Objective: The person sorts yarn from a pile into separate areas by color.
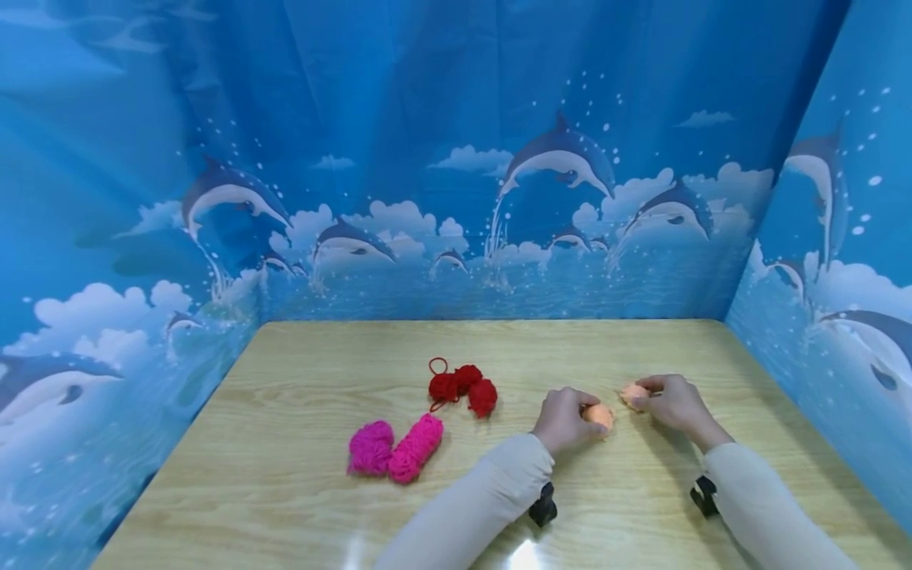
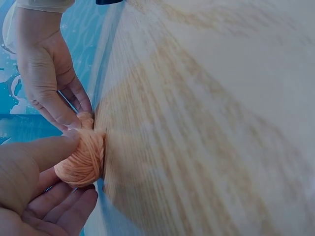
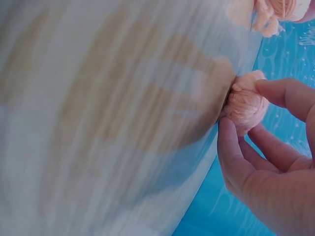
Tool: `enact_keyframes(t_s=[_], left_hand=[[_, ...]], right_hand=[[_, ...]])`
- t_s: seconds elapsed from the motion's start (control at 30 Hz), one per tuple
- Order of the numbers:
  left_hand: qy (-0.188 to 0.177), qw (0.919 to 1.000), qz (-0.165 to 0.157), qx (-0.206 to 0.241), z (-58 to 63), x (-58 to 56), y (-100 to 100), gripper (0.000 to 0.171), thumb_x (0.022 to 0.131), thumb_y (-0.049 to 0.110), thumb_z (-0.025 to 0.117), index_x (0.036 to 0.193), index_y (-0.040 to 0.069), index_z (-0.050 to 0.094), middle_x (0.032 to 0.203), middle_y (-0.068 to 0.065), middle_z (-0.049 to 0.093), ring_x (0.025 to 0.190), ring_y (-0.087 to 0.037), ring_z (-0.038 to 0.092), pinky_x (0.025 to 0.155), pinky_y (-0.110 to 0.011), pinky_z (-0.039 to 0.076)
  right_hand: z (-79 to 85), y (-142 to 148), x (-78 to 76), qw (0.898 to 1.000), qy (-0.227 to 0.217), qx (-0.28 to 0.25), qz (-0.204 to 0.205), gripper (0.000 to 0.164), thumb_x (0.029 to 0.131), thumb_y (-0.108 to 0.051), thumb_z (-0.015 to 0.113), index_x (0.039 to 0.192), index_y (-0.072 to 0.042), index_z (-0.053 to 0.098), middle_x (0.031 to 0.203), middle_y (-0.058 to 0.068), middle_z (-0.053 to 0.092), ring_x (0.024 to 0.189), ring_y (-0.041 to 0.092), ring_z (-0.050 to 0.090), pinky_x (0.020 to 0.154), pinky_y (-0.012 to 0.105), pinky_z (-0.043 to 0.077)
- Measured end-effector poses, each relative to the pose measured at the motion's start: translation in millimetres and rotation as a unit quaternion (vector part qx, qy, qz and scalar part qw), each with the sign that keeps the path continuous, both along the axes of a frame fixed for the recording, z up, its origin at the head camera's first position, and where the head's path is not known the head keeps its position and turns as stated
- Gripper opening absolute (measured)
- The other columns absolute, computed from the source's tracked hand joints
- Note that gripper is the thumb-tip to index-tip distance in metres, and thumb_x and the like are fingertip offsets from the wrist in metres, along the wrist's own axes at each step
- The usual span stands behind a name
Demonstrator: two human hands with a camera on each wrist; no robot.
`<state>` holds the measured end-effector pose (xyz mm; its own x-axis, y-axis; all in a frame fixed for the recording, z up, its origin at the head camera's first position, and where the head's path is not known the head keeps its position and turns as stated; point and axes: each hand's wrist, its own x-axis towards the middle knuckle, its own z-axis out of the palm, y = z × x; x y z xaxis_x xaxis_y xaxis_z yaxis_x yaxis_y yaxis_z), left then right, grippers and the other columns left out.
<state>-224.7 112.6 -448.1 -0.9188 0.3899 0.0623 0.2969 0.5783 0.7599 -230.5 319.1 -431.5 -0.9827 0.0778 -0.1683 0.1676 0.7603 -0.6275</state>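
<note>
Two small balls of peach yarn lie on the right part of the wooden table in the head view. My left hand [image 1: 565, 419] holds the nearer peach yarn ball [image 1: 598, 416] between thumb and fingers; the left wrist view shows its wound strands [image 2: 84, 160] close against the tabletop. Just to the right and a little farther back, my right hand [image 1: 674, 405] pinches the other peach yarn ball [image 1: 632, 395]. In the right wrist view, thumb and fingertips close round that ball [image 3: 247, 104] at the table surface. A short gap separates the two balls.
Several red yarn balls [image 1: 483, 397] sit near the middle of the table [image 1: 299, 396], with a loose red strand looped beside them. Nearer and to the left lie a purple yarn bundle [image 1: 371, 448] and a bright pink yarn skein [image 1: 416, 448]. A blue dolphin-print curtain [image 1: 427, 158] encloses the table.
</note>
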Motion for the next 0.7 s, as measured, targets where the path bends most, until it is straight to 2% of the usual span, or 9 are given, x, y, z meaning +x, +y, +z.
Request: enact_keyframes(t_s=[0.23,0.5,0.7], left_hand=[[-0.008,0.9999,0.008,0.002,-0.7,-0.5,1.0,0.040,0.075,0.021,0.083,0.113,0.017,0.072,0.103,0.008,0.071,0.093,-0.003,0.063,0.075,-0.016,0.049],[-0.009,0.9999,0.007,0.006,-3.1,-1.8,1.1,0.039,0.075,0.020,0.083,0.113,0.017,0.073,0.102,0.008,0.071,0.091,-0.002,0.063,0.074,-0.016,0.049],[-0.005,1.0000,0.003,0.006,-3.0,-2.0,0.8,0.039,0.075,0.020,0.083,0.112,0.017,0.073,0.102,0.008,0.071,0.091,-0.003,0.063,0.074,-0.016,0.049]], right_hand=[[-0.6,-0.6,2.0,1.000,0.007,0.003,0.010,0.048,0.091,-0.017,0.065,0.125,0.015,0.052,0.118,0.033,0.056,0.086,0.025,0.061,0.067,0.034,0.052],[1.8,-4.4,7.7,1.000,0.009,0.010,0.017,0.047,0.091,-0.021,0.065,0.122,0.013,0.055,0.120,0.032,0.056,0.100,0.036,0.057,0.074,0.041,0.051],[5.9,-11.0,14.4,1.000,0.002,0.004,0.020,0.046,0.091,-0.020,0.066,0.122,0.012,0.056,0.118,0.031,0.058,0.099,0.034,0.059,0.074,0.040,0.052]])
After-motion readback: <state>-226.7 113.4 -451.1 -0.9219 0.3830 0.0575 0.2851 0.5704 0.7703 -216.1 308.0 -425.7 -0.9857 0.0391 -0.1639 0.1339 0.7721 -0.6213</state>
